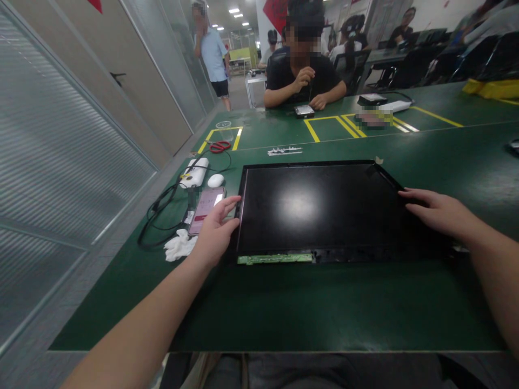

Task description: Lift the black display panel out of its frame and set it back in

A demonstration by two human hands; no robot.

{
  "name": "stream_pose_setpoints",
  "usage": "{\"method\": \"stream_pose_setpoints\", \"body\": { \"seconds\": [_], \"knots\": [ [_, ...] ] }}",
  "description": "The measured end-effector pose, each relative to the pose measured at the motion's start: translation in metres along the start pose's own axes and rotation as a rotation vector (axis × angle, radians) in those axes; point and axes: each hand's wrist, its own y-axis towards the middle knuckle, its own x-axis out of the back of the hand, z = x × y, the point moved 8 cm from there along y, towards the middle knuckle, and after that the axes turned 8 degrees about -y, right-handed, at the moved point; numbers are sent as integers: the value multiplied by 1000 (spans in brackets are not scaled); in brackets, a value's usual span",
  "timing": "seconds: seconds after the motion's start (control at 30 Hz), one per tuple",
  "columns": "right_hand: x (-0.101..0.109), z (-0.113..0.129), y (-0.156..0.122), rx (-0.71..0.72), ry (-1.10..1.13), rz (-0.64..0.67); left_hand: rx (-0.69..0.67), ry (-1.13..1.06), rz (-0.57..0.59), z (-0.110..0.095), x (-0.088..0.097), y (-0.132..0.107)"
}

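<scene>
A black LCD screen panel (324, 210) lies face up in front of me, its glossy surface reflecting a bright patch of light. Along its near edge runs a green circuit strip (275, 259). My left hand (217, 229) grips the left edge of the panel between thumb and fingers. On the opposite side, my right hand (436, 210) holds the right edge, its fingertips at the frame's upper right. Whether the panel rests fully on the table or is slightly raised, I cannot tell.
On the green table (284, 308), left of the panel, are a phone (203, 210), crumpled white tissue (179, 246), a white earbud-like case (215, 180), a white power strip (194, 173), black cable and red-handled scissors (220, 146). A person (304, 70) works across the table over a hard drive (304, 111).
</scene>
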Motion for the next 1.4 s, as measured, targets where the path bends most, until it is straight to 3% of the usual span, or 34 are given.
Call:
{"method": "stream_pose_setpoints", "body": {
  "seconds": [0.37, 0.63, 1.03, 1.4],
  "knots": [
    [-3, -4, 1, 20, 13, 1, 316, -383, -226, 15, -1, -5],
    [-4, -3, 1, 29, 6, 19, 349, -482, -253, 28, 1, 0],
    [-5, -1, 1, 21, -9, 42, 286, -461, -174, 27, 2, 1],
    [-5, -2, 1, 13, 11, 30, 192, -293, -2, 19, -7, 0]
  ]
}}
